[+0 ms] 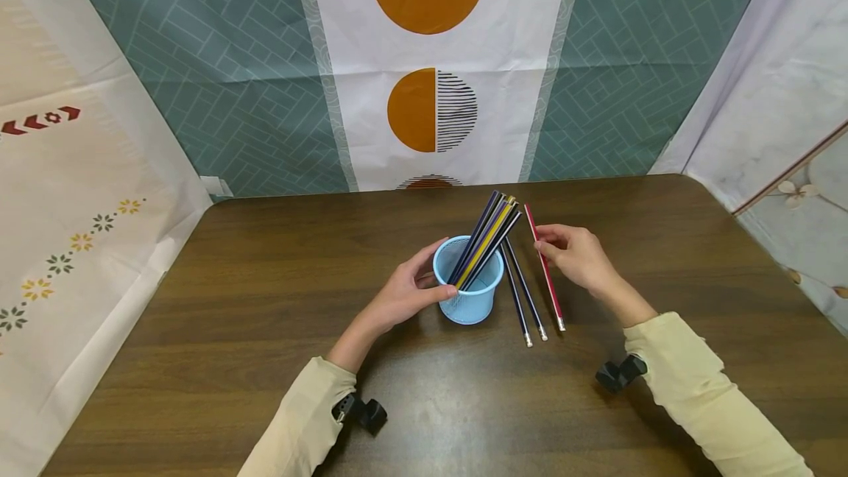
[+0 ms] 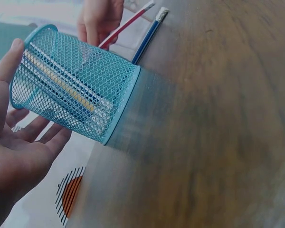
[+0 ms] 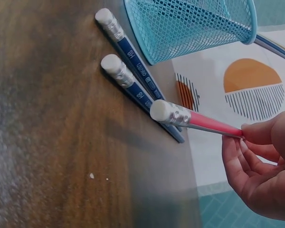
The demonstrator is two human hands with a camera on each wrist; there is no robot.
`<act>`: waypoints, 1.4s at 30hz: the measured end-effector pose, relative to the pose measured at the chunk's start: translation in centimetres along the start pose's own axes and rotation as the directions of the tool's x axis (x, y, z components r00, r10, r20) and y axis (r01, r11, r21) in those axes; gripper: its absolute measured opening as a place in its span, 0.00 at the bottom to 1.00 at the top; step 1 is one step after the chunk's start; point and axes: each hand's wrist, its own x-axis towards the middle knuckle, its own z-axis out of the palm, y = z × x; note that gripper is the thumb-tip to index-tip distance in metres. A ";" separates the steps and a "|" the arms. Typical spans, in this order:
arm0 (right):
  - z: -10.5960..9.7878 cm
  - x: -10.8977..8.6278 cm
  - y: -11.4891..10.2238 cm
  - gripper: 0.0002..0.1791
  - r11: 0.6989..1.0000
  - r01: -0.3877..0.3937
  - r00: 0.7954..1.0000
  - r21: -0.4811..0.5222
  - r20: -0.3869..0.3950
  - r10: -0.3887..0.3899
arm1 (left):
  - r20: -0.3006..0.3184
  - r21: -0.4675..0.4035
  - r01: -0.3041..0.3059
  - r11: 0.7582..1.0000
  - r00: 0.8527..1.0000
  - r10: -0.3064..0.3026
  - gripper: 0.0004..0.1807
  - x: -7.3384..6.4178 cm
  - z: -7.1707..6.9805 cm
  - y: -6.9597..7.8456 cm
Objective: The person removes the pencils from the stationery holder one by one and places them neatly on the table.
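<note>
R hand (image 1: 578, 253) pinches red pencil (image 1: 546, 272); blue pencils' (image 3: 137, 62) HB (image 3: 131, 54): R-wrist cam only.

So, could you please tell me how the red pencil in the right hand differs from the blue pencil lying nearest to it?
The red pencil has a red body; the blue pencil a dark blue one. The red pencil is pinched in the right hand; the blue pencil lies on the table. HB lettering shows on the blue pencil, none visible on the red pencil. Both end in a white eraser with a silvery band.
</note>
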 end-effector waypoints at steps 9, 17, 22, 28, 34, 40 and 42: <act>0.5 0.3 0.8 0.17 0.999 -0.042 0.999 0.014 0.022 0.042 | 0.003 0.000 0.001 1.000 1.000 -0.001 0.41 -0.2 0.0 0.1; 0.9 0.5 1.2 0.17 0.994 -0.104 0.992 0.037 0.077 0.101 | 0.001 0.007 0.002 1.000 1.000 -0.002 0.42 -0.3 0.0 0.1; 1.1 0.6 1.3 0.18 0.984 -0.163 0.980 0.067 0.124 0.154 | 0.002 0.008 0.004 1.000 1.000 -0.004 0.42 -0.3 0.0 0.1; 1.5 0.8 1.7 0.19 0.972 -0.213 0.967 0.101 0.163 0.195 | 0.001 0.016 0.006 1.000 1.000 -0.006 0.42 -0.3 0.0 0.1; 1.7 0.9 2.0 0.19 0.965 -0.231 0.961 0.124 0.183 0.207 | 0.000 0.020 0.005 1.000 1.000 -0.005 0.41 -0.3 0.0 0.0; 2.0 0.9 2.1 0.17 0.968 -0.228 0.963 0.101 0.173 0.209 | -0.003 0.024 -0.004 1.000 1.000 0.004 0.40 -0.2 0.0 0.1; 2.1 0.9 2.1 0.17 0.970 -0.227 0.964 0.091 0.161 0.210 | -0.003 0.024 -0.004 1.000 1.000 0.004 0.40 -0.2 0.1 0.1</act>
